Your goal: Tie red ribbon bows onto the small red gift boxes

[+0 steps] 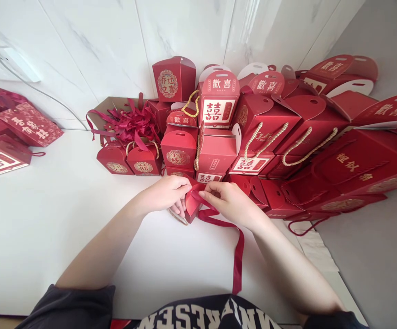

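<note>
A small red gift box [192, 212] stands on the white table between my two hands. My left hand [171, 194] is closed at the box's top left side, its thumb and fingers pinching near the top flap. My right hand [224, 198] pinches a dark red ribbon at the top of the box. From there the ribbon [238, 256] curls to the right and trails down over the table toward my shirt. A beige twisted cord [178, 216] lies along the box's left side.
Stacked red boxes [179, 148] line the wall behind my hands and extend right, some with rope handles. A cardboard box [104, 108] holds a heap of red ribbons [133, 121]. More red boxes [30, 123] sit far left, below a wall socket with a cable. White table [47, 219] surrounds my arms.
</note>
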The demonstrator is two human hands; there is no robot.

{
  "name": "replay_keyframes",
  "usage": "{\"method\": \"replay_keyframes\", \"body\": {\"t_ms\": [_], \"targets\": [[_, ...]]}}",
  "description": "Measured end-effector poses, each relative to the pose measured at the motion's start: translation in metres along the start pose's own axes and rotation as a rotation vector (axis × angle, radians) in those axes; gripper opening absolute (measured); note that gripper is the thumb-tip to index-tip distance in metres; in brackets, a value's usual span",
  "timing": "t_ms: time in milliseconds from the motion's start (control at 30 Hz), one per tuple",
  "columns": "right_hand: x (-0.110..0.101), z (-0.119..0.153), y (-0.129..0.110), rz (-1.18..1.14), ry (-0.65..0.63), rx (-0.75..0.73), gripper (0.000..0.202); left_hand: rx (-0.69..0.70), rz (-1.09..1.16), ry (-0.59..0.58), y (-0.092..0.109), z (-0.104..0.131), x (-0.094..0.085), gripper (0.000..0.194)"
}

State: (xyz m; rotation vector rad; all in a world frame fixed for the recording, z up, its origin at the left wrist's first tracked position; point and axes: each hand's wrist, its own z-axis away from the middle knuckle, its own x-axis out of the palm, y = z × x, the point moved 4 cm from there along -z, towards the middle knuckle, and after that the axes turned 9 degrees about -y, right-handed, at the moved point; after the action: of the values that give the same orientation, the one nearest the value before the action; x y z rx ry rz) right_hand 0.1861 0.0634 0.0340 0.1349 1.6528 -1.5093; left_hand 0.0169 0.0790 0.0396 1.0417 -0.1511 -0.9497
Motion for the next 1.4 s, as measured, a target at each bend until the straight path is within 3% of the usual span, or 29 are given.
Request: {"method": "replay_keyframes", "body": {"t_ms": [133, 233, 333, 400, 567, 633, 700, 833, 933, 1000, 1167, 1300, 1400], "targets": [[-0.003, -0.004, -0.003, -0.077, 0.150, -0.180, 0.016, 0.042, -0.027, 0.013, 0.002, 0.002, 0.000, 0.032], [0.005, -0.011, 0.002, -0.290, 0.032, -0.285, 0.010, 0.048, -0.007, 0.010, 0.002, 0.004, -0.002, 0.033], [0.011, -0.016, 0.010, -0.464, -0.064, -0.304, 0.022, 0.046, -0.004, 0.007, 0.000, 0.004, -0.007, 0.034], [0.012, -0.017, 0.013, -0.524, -0.094, -0.295, 0.022, 0.089, -0.041, 0.067, 0.002, 0.007, -0.013, 0.034], [0.009, -0.012, 0.007, -0.596, -0.187, -0.289, 0.013, 0.324, -0.179, 0.396, 0.021, 0.028, -0.027, 0.030], [0.007, -0.011, 0.002, -0.577, -0.165, -0.338, 0.012, 0.375, -0.259, 0.424, 0.027, 0.035, -0.028, 0.029], [0.003, -0.010, -0.001, -0.590, -0.092, -0.378, 0.014, 0.392, -0.359, 0.376, 0.027, 0.037, -0.027, 0.025], [-0.005, -0.004, 0.000, -0.641, 0.123, -0.385, 0.016, 0.338, -0.603, 0.244, 0.016, 0.028, -0.027, 0.032], [-0.012, 0.001, 0.001, -0.683, 0.260, -0.383, 0.019, 0.284, -0.727, 0.281, 0.010, 0.017, -0.026, 0.033], [-0.012, 0.001, 0.001, -0.691, 0.240, -0.363, 0.023, 0.257, -0.733, 0.319, 0.009, 0.012, -0.025, 0.029], [0.005, -0.012, 0.005, -0.551, 0.022, -0.223, 0.029, 0.164, -0.588, 0.390, 0.007, 0.009, -0.030, 0.032], [0.013, -0.019, 0.013, -0.522, 0.020, -0.183, 0.029, 0.150, -0.513, 0.361, 0.001, 0.008, -0.034, 0.027], [0.013, -0.021, 0.018, -0.489, 0.054, -0.122, 0.030, 0.125, -0.519, 0.336, -0.001, 0.007, -0.034, 0.034]]}}
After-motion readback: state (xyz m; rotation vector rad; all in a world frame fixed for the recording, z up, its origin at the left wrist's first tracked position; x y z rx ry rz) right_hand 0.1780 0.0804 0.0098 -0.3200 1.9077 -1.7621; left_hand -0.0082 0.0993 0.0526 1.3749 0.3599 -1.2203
